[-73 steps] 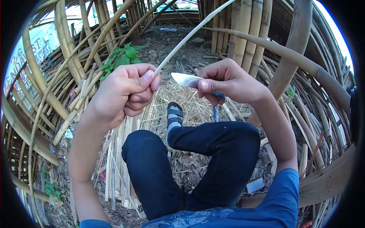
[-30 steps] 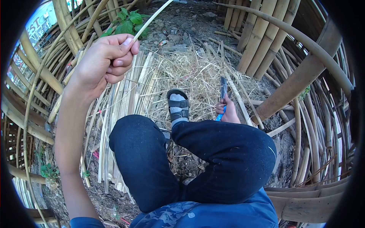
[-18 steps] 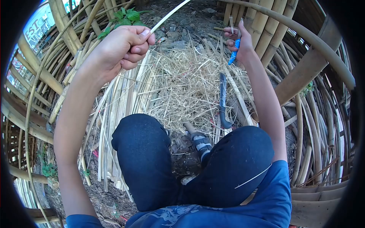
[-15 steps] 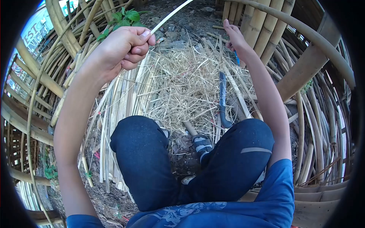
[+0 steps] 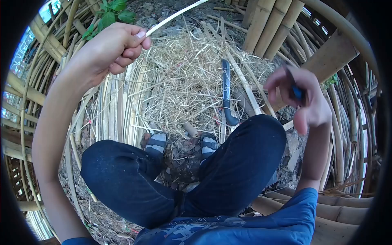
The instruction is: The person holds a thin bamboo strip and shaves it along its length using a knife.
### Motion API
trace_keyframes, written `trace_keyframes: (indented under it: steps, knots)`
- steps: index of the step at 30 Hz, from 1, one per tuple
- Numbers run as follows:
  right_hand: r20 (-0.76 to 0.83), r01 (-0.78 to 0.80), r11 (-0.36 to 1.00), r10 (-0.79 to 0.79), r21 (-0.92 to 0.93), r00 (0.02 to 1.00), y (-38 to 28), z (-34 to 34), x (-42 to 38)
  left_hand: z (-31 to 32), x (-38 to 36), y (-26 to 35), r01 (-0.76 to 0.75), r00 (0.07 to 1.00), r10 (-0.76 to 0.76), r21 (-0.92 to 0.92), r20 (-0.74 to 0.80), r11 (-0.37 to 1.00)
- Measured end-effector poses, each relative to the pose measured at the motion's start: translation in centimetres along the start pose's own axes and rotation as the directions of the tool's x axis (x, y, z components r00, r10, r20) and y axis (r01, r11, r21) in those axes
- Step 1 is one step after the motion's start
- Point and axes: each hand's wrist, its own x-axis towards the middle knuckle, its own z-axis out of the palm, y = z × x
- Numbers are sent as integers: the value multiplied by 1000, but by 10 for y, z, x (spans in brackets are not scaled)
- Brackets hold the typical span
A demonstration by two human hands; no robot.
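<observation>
Pinched in my left hand (image 5: 124,49) is the end of a pale bamboo strip (image 5: 173,17), which curves away to the upper right and out of view. My right hand (image 5: 304,96), smeared by motion, is raised above the right knee. It grips a small knife (image 5: 297,89) with some blue on it and a dark blade pointing up. Between and beyond my feet lies a heap of thin bamboo shavings (image 5: 183,81). A machete (image 5: 226,87) with a dark curved handle rests on the right side of that heap.
Split bamboo slats (image 5: 114,108) lie along the left of the shavings. Thick upright bamboo poles (image 5: 269,30) stand at the upper right, with stacked bamboo beyond. A leafy green plant (image 5: 108,18) grows at the upper left. Bamboo railings (image 5: 24,90) line the left side.
My right hand has swung back from the upper right toward my right knee, and its knife now shows more. My left hand, still on the strip, sits slightly further left. My knees have spread apart.
</observation>
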Motion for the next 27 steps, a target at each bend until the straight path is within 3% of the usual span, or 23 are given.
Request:
trace_keyframes:
  steps: [1, 3, 4, 5, 6, 7, 9, 12, 14, 17, 19, 21, 22, 25, 27]
  knots:
    - [108, -5, 998, 12, -64, 994, -11, 0, -16, 0, 4, 1, -20, 1000, 20, -8, 22, 1000]
    - [-52, -145, 918, 136, -369, 989, -1, 17, -32, 1, 14, 1, 41, 999, -41, -18, 34, 999]
    - [-215, -263, 882, 190, -392, 958, 17, 18, -40, 1, 20, 1, 76, 996, -75, -24, 56, 997]
    - [-407, -502, 838, 391, -213, 825, 37, 15, -45, 3, 25, 1, 66, 996, -64, -21, 68, 998]
    - [-547, -573, 813, 433, -107, 716, 54, 10, -47, 5, 30, -2, 116, 988, -111, -39, 111, 993]
    - [-642, -423, 898, 256, -118, 722, 75, 8, -46, 5, 34, -6, 164, 978, -155, -54, 142, 985]
    - [-624, -418, 829, 556, 371, 549, 68, -6, -28, 10, 40, -16, 274, 948, -241, -147, 209, 950]
    - [-426, -398, 789, 596, 467, 681, 66, 1, 22, 8, 41, -21, 399, 899, -327, -236, 291, 886]
    - [-300, -238, 805, 451, 544, 840, 70, 16, 61, 0, 37, -15, 422, 886, -312, -318, 344, 849]
    - [-36, -261, 789, 337, 556, 941, 51, 37, 119, -4, 30, -5, 422, 895, -280, -453, 348, 785]
    - [134, -435, 730, 434, 526, 891, 49, 52, 146, 5, 19, -11, 429, 898, -282, -531, 337, 731]
    - [271, -587, 534, 556, 608, 786, 43, 62, 155, 14, 10, -26, 442, 897, -278, -663, 344, 605]
    - [292, -551, 528, 496, 646, 818, 45, 65, 152, 12, 3, -29, 425, 905, -283, -672, 317, 607]
    - [19, -192, 609, 279, 769, 960, 65, 87, 141, 9, -20, -33, 481, 872, -340, -744, 352, 463]
    - [88, -251, 607, 286, 754, 954, 70, 86, 146, 9, -25, -34, 474, 873, -364, -742, 324, 474]
